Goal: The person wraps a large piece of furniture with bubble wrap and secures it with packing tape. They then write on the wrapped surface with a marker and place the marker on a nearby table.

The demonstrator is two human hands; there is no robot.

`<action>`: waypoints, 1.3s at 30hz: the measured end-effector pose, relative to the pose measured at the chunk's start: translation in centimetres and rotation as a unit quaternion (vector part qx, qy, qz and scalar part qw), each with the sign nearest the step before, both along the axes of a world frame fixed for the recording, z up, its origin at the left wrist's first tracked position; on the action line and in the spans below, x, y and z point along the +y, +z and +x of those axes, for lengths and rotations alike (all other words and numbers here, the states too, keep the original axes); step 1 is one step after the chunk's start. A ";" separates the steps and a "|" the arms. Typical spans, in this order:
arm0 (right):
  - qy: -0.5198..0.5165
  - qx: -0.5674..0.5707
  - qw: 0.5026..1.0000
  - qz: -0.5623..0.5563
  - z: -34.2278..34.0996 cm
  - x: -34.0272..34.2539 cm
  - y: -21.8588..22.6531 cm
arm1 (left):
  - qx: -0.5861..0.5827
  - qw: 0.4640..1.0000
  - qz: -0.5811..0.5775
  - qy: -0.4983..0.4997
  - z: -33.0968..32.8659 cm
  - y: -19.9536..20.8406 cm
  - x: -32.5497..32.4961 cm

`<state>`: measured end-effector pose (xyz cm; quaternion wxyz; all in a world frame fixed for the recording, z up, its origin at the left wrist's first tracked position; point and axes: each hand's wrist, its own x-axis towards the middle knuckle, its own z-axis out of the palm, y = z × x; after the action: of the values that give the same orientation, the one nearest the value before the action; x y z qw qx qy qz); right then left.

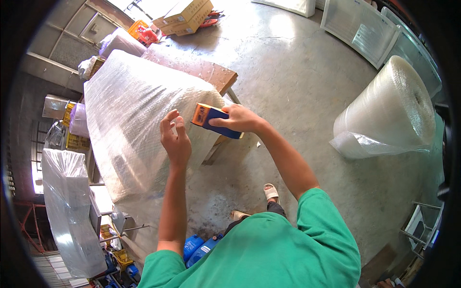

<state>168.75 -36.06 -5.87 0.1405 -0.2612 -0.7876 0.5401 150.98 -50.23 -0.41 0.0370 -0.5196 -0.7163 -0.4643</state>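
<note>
The right hand (pixel 240 118) is gripping a blue-and-orange box (pixel 216 114) near the centre of the frame, its thumb lying across the blue face and its fingers wrapping over the upper edge. The box is being held at a slant: its long axis is running from upper left to lower right, the orange end is pointing left and slightly upward, toward the left hand, and the blue end is sitting below the right palm. The left hand (pixel 175 137) is standing just beside the orange end, apart from it, with fingers loosely bent and parted from the thumb. Behind both hands, a large sheet of bubble wrap (pixel 144 105) is draping across the left centre of the frame; whether the box is touching it cannot be told. A brown board (pixel 206 72) is showing beyond the sheet's upper edge. Two blue containers (pixel 201 250) are standing at the lower centre, next to the green shirt (pixel 269 249). Farther out, a film-wrapped stack (pixel 69 206) is occupying the lower left, a thick bubble-wrap roll (pixel 379 108) is standing at the right, and cardboard cartons (pixel 185 17) are resting on the floor (pixel 288 96) at the upper left.
</note>
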 end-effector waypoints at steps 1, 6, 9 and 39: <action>0.004 -0.029 0.999 0.013 -0.7 0.4 0.5 | 0.020 1.000 -0.009 -0.006 -0.2 -0.1 0.4; 0.009 -0.103 0.995 -0.004 -2.4 1.7 -1.0 | 0.272 0.942 -0.127 -0.149 -1.8 -3.0 1.5; 0.026 -0.099 0.995 -0.021 -1.7 2.1 -1.9 | 0.322 0.909 -0.190 -0.186 -2.6 -3.2 1.7; -0.029 -0.138 0.988 -0.059 -1.4 3.8 -14.9 | 0.460 0.827 -0.313 -0.082 2.3 -5.2 2.2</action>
<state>167.31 -32.26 -20.72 0.0300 -0.3637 -0.7581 0.5404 153.25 -48.05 -5.60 0.1599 -0.7133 -0.6781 0.0759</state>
